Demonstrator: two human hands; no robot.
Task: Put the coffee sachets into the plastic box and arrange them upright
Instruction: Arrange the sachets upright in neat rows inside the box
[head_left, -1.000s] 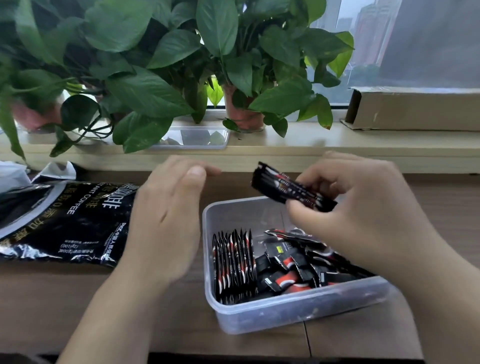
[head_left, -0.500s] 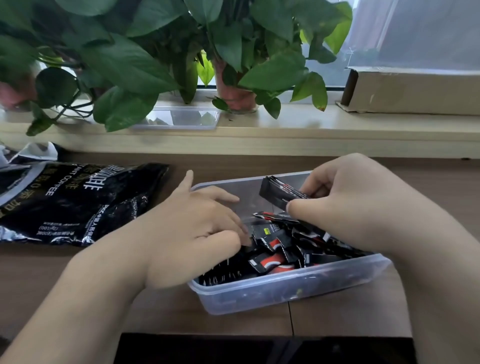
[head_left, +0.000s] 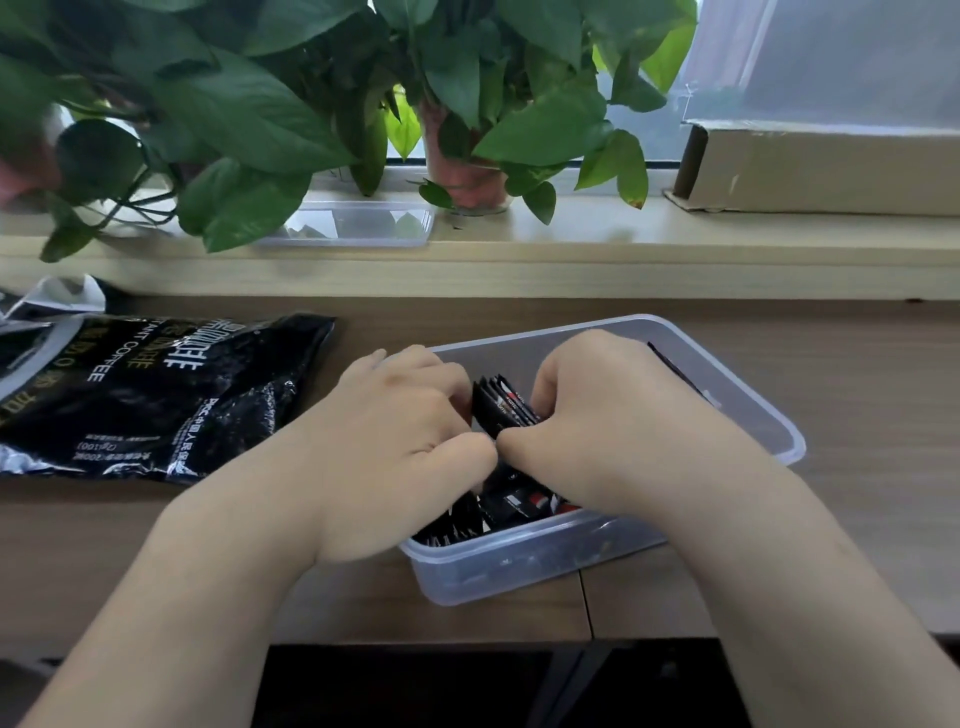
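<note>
Both hands, left (head_left: 400, 441) and right (head_left: 602, 426), reach into the box (head_left: 737, 400), fingers pinching a sachet bundle (head_left: 501, 408) between them, likely to stand it upright.

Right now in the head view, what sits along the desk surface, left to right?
Crumpled black instant-coffee bag → left hand → stack of black coffee sachets pinched between both hands → right hand → far right rim of the clear plastic box.
</note>
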